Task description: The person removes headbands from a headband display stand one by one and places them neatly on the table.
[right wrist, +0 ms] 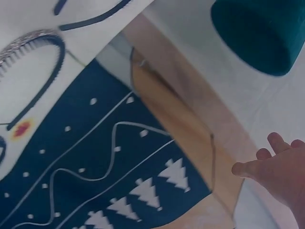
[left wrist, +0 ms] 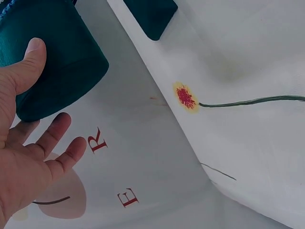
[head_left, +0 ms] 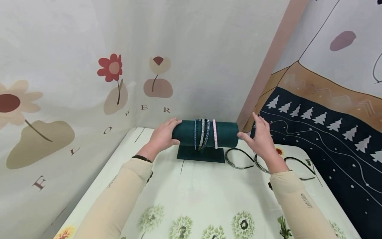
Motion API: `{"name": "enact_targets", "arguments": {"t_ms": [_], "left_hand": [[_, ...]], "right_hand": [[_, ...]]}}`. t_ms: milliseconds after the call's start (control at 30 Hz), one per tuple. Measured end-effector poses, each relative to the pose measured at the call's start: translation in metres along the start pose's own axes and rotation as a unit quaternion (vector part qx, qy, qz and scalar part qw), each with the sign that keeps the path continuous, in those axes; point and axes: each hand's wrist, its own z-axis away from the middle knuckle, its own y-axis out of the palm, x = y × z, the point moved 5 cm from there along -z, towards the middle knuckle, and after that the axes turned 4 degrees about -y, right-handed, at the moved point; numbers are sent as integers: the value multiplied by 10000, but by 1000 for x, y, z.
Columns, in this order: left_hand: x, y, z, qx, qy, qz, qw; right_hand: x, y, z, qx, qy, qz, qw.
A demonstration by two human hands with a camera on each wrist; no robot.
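A dark green velvet headband stand, a horizontal roll on a flat base, stands near the back of the table. Around the roll sit a blue braided headband, silver and dark blue glittery headbands beside it, and a pink headband. My left hand grips the roll's left end; in the left wrist view its thumb lies on the velvet and some fingers reach past the edge. By the right end, my right hand is spread with nothing in it, thumb tip close to the roll.
To the right on the table lie three dark headbands with glittery parts, one beside the stand and another near the right edge. A white flower-printed cloth covers the table. Printed fabric hangs close behind the stand.
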Motion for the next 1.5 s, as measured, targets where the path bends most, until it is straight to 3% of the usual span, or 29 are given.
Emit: {"name": "enact_targets", "arguments": {"t_ms": [233,767,1033,1500], "left_hand": [[0,0,2,-2,-29,-25,10000],[2,1,2,-26,10,-27,10000],[0,0,2,-71,41,-97,9999],[0,1,2,-74,38,-53,10000]], "right_hand": [[22,19,-9,400,-388,492,9972],[48,52,-21,977,-976,929,9860],[55,62,-24,1073,-1212,1303,9782],[58,72,-31,1158,-1269,1666,9709]]}}
